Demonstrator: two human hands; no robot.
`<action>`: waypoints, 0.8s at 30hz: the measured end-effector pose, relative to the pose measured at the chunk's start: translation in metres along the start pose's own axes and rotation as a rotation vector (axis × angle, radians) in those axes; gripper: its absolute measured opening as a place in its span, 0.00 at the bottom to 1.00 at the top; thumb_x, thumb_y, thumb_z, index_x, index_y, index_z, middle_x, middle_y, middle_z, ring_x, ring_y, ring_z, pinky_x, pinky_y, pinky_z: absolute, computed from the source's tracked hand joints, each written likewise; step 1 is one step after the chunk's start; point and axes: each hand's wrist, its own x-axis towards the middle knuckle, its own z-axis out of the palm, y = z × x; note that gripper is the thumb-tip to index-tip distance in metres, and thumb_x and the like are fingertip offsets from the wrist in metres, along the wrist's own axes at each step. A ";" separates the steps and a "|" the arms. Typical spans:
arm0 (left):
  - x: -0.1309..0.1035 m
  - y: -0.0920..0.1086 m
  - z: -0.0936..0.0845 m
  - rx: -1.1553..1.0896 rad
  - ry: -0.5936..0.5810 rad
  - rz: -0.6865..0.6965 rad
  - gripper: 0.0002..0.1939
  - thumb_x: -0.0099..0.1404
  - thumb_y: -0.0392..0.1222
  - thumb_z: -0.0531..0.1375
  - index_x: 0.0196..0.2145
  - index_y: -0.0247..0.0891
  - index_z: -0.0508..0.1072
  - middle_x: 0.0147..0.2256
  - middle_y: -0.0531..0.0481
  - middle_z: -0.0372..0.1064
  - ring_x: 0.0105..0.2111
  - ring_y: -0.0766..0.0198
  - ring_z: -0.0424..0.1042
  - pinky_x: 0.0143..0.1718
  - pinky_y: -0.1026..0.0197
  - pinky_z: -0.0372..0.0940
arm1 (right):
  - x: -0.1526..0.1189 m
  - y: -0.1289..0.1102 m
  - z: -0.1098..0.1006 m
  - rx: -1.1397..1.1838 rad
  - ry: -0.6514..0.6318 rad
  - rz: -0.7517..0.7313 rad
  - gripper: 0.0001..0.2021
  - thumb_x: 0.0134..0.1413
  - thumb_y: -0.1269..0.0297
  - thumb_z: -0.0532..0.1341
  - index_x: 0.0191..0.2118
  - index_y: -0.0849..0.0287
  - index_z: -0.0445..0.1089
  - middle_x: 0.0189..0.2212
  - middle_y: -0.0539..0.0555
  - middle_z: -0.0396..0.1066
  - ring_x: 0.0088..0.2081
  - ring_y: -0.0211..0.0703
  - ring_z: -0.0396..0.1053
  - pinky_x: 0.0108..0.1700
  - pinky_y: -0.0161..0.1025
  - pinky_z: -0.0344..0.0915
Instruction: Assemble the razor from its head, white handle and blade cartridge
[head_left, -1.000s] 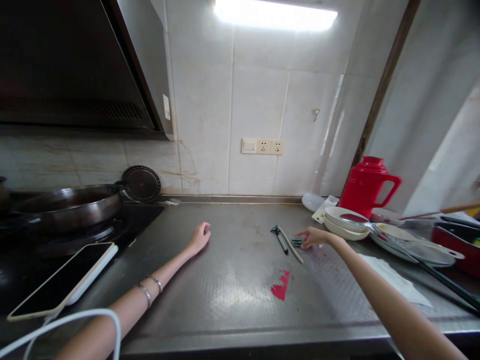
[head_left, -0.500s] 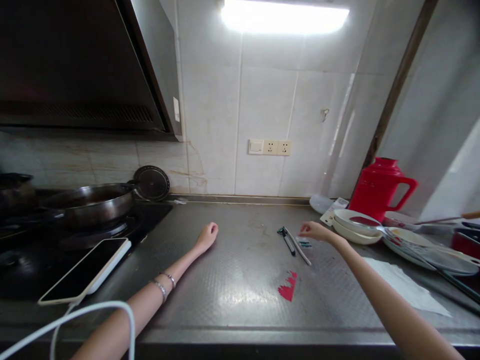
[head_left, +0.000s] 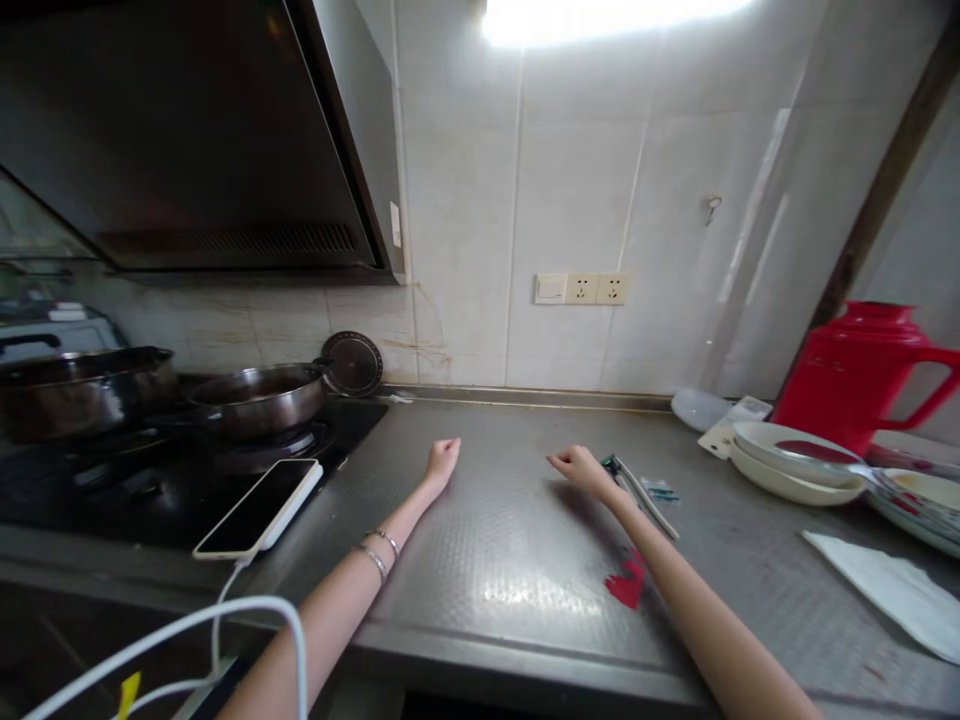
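My left hand [head_left: 444,462] is closed in a loose fist over the steel counter, with no object showing in it. My right hand [head_left: 579,468] is closed too, fingertips pointing left toward the counter's middle; anything between them is hidden or too small to make out. Just behind its wrist lies a slim dark green-and-black tool [head_left: 611,464], partly covered by the arm. Beside it is a long pale grey curved strip [head_left: 651,505]. A small clear packet with green pieces [head_left: 660,490] lies to the right. Under the right forearm's edge is a jagged red scrap [head_left: 627,584].
A phone [head_left: 259,508] on a white block, with a white cable [head_left: 247,603], lies by the stove at left. Pans [head_left: 261,400] stand on the burners. At right are stacked bowls [head_left: 795,470], a red thermos jug [head_left: 847,375] and a white paper sheet [head_left: 892,590].
My right hand has moved left, away from the small packet to near the counter's middle, its forearm now partly over the tool and red scrap. The view has shifted left; my left hand remains closed.
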 end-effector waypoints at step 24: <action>-0.010 0.014 -0.008 -0.057 -0.182 -0.046 0.17 0.54 0.49 0.49 0.13 0.39 0.53 0.12 0.58 0.46 0.14 0.72 0.49 0.17 0.67 0.44 | -0.022 -0.009 0.010 -0.102 -0.022 0.094 0.21 0.56 0.57 0.48 0.21 0.60 0.71 0.24 0.58 0.73 0.30 0.43 0.69 0.26 0.32 0.50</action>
